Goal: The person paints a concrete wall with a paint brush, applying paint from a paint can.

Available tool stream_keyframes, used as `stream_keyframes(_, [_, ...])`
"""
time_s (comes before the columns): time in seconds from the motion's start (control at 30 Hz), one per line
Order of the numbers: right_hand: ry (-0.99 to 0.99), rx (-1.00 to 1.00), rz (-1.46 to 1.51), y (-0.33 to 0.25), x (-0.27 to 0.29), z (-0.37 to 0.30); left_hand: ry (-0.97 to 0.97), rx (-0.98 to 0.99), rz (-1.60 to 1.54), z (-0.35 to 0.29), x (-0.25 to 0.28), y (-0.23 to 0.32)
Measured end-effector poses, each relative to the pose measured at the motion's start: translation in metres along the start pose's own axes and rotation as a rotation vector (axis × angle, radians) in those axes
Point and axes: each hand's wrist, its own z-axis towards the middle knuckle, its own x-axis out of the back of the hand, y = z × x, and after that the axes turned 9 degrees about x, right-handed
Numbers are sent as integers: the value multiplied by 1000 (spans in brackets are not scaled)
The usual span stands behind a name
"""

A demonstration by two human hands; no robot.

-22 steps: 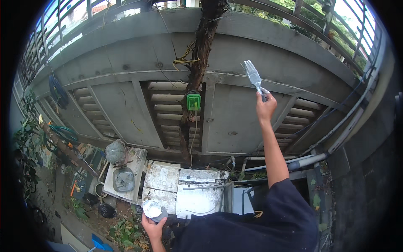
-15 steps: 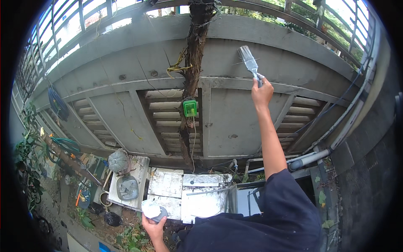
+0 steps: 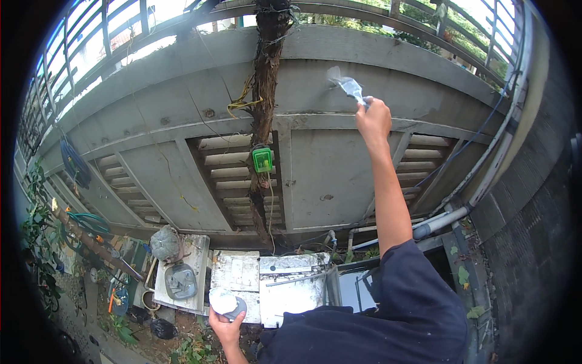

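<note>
My right hand (image 3: 374, 121) is closed around the handle of a paintbrush (image 3: 351, 88), arm stretched up and forward. The brush's bristles touch the grey wall (image 3: 400, 97), where a pale, wet-looking patch shows by the tip. Low in front of me, my left hand (image 3: 227, 330) grips a small paint tub (image 3: 223, 301) that looks white on top, with a grey rounded part beside the fingers. I cannot make out how full it is. Under that tub lie white, stained boards (image 3: 235, 270).
A tree trunk (image 3: 264, 85) with a green plastic box (image 3: 262, 159) on it stands before the wall. A grey cap (image 3: 166, 244) and a clear container (image 3: 180, 280) sit on the left. Pipes (image 3: 441, 224) run along the right. Metal railing tops the wall.
My right hand has swung the paintbrush left and slightly down, tilting it more sideways along the wall. The whole view has shifted a little. My left hand still holds the tub.
</note>
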Motion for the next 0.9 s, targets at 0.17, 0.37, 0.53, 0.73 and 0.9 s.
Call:
stream_keyframes(0.17, [215, 92, 116, -21, -3, 13, -9, -40, -6, -5, 0, 2])
stream_keyframes(0.37, [-213, -65, -124, 28, -41, -35, 9, -19, -16, -22, 12, 13])
stream_keyframes(0.53, [-143, -190, -87, 44, -16, -48, 70, -21, -1, -34, 34, 19])
stream_keyframes(0.73, [105, -229, -69, 17, -33, -28, 23, -1, -5, -28, 39, 20])
stream_keyframes(0.9, [-102, -62, -31, -30, -68, -57, 49, 2, -52, -26, 38, 16])
